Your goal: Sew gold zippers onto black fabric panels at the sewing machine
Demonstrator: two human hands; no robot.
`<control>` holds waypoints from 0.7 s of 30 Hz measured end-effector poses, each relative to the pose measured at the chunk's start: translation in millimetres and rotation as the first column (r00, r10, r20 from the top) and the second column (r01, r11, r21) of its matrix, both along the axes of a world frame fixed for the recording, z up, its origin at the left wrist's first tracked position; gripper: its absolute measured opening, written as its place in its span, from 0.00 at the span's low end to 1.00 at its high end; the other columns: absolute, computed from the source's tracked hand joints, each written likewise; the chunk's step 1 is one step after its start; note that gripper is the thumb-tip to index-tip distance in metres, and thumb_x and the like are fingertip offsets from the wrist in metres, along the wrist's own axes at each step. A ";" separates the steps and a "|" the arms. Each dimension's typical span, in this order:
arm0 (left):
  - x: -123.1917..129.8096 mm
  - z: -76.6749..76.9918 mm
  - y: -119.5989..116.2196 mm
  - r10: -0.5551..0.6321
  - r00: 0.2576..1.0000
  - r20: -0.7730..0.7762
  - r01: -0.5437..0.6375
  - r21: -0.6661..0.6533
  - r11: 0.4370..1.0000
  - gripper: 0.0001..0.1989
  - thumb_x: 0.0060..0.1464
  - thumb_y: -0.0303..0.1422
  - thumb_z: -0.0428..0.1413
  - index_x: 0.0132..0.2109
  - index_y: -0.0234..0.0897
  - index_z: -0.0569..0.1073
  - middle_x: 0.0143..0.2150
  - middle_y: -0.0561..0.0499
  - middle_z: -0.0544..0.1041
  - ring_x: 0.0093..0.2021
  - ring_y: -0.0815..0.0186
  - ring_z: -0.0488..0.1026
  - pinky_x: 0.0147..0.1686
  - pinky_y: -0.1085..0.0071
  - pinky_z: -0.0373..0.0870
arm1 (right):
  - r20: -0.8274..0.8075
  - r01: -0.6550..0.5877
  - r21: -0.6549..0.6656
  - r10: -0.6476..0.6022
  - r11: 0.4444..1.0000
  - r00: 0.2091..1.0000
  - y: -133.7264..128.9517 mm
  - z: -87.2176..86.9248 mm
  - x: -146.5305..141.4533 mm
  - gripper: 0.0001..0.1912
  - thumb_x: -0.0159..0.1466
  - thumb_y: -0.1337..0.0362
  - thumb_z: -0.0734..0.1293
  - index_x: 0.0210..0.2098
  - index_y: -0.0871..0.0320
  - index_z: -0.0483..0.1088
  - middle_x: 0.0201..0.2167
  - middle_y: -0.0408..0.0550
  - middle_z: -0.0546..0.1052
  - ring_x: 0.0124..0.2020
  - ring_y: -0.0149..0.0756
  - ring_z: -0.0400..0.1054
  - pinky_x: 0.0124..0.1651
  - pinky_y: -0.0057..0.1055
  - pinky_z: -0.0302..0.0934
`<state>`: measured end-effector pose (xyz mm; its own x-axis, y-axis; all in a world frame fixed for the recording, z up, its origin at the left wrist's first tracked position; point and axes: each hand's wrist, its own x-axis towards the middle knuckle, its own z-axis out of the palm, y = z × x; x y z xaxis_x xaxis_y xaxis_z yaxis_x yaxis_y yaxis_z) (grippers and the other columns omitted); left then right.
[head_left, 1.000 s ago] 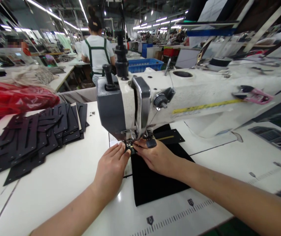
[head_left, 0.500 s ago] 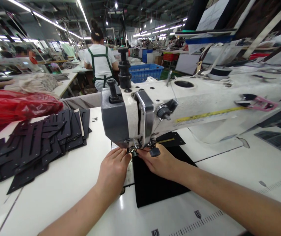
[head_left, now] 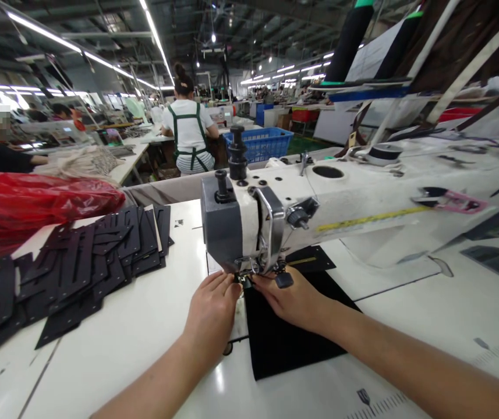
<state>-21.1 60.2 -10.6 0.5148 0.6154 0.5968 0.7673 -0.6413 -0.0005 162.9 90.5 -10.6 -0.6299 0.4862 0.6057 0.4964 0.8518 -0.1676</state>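
A white and grey sewing machine (head_left: 249, 227) stands on the white table, its presser foot low between my hands. Under it lies a flat black fabric piece (head_left: 293, 337), whose near corner points toward me. My right hand (head_left: 295, 297) rests on the fabric's upper part, fingers pressed together close to the foot. Left of the needle area, my left hand (head_left: 214, 305) has its fingers together, the tips at the foot; what they pinch is too small to make out. Behind the right hand lies a dark piece with a yellowish strip (head_left: 308, 260).
Many black cut pieces (head_left: 74, 262) are heaped on the left of the table (head_left: 113, 349), beside red plastic (head_left: 35, 203). Pink-handled snippers (head_left: 459, 202) lie on the machine arm. Beyond are a blue basket (head_left: 266, 145), a person in a green-strapped apron (head_left: 188, 128), and another person's arm at left.
The view has shifted, so the machine, hands and fabric appear slightly lower and further right. Both hands keep about the same place at the foot. A person at the left edge shows more.
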 end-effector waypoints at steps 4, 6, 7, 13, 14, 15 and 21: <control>0.3 1.5 0.3 0.007 1.000 0.005 -0.007 -0.006 1.000 0.07 0.57 0.24 0.49 0.34 0.31 0.71 0.36 0.42 0.77 0.37 0.59 0.75 0.42 0.61 0.72 | -0.018 0.005 0.030 -0.005 1.000 1.000 0.1 -1.1 0.3 0.10 0.61 0.74 0.57 0.33 0.61 0.70 0.31 0.52 0.76 0.32 0.40 0.69 0.37 0.34 0.63; 0.6 2.6 0.2 0.005 1.000 0.001 -0.005 -0.002 1.000 0.07 0.57 0.24 0.49 0.34 0.31 0.71 0.36 0.42 0.77 0.37 0.59 0.76 0.42 0.60 0.72 | -0.012 0.009 0.017 -0.009 1.000 1.000 -0.3 -0.3 0.2 0.10 0.61 0.74 0.57 0.33 0.61 0.70 0.31 0.52 0.76 0.32 0.40 0.69 0.37 0.34 0.63; 0.7 3.2 0.1 0.001 1.000 -0.001 -0.001 -0.002 1.000 0.07 0.57 0.24 0.48 0.34 0.30 0.71 0.36 0.41 0.77 0.37 0.59 0.76 0.42 0.60 0.72 | -0.006 0.011 -0.002 -0.011 1.000 1.000 -0.6 0.4 0.1 0.10 0.61 0.74 0.57 0.33 0.61 0.70 0.31 0.52 0.76 0.32 0.40 0.69 0.37 0.34 0.63; -0.6 5.3 -1.5 -0.005 0.999 0.037 0.006 -0.025 1.000 0.08 0.57 0.24 0.48 0.33 0.31 0.70 0.36 0.42 0.77 0.38 0.59 0.75 0.42 0.60 0.72 | 0.036 0.040 -0.136 -0.035 0.990 0.999 -2.5 3.5 -1.7 0.09 0.62 0.71 0.58 0.33 0.60 0.69 0.32 0.50 0.76 0.34 0.39 0.69 0.40 0.33 0.62; -0.9 5.0 -1.8 -0.005 0.999 0.039 0.006 -0.030 1.000 0.08 0.57 0.24 0.48 0.33 0.32 0.70 0.36 0.42 0.77 0.38 0.59 0.75 0.42 0.60 0.72 | 0.041 0.045 -0.141 -0.039 0.989 0.998 -2.6 3.2 -1.7 0.09 0.62 0.71 0.58 0.33 0.60 0.69 0.32 0.50 0.75 0.35 0.39 0.69 0.40 0.33 0.62; -1.1 4.7 -2.0 -0.006 0.999 0.039 0.007 -0.033 0.999 0.08 0.57 0.25 0.48 0.34 0.32 0.70 0.37 0.42 0.77 0.38 0.59 0.75 0.42 0.60 0.72 | 0.044 0.049 -0.142 -0.043 0.989 0.998 -2.5 2.7 -1.7 0.09 0.62 0.71 0.58 0.33 0.60 0.69 0.32 0.50 0.75 0.35 0.39 0.69 0.40 0.34 0.62; -0.1 4.7 -1.5 -0.014 0.999 0.033 0.014 -0.026 1.000 0.07 0.56 0.23 0.48 0.34 0.32 0.70 0.36 0.43 0.77 0.38 0.59 0.75 0.42 0.61 0.72 | 0.037 0.046 -0.118 -0.041 0.992 0.998 -1.9 0.3 -1.0 0.10 0.63 0.72 0.57 0.34 0.61 0.70 0.33 0.52 0.76 0.35 0.39 0.69 0.41 0.34 0.63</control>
